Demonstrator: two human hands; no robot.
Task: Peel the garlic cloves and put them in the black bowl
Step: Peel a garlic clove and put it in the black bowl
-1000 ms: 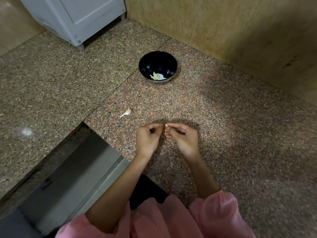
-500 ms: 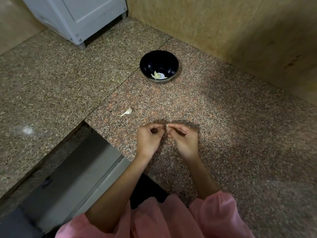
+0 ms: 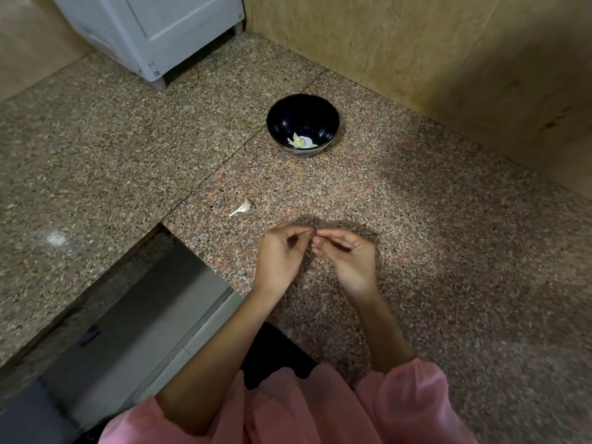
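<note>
Since peeling needs both sides braced, the left hand (image 3: 279,256) and right hand (image 3: 347,261) meet fingertip to fingertip just above the counter (image 3: 448,251), pinching one garlic clove (image 3: 316,243), mostly hidden. The black bowl (image 3: 302,123) sits well beyond them, peeled cloves (image 3: 298,141) already inside. An unpeeled clove (image 3: 241,209) waits near the left hand, likely next.

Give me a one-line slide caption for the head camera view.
Both hands, left and right, pinch a garlic clove over the granite counter; black bowl holds peeled cloves.
</note>
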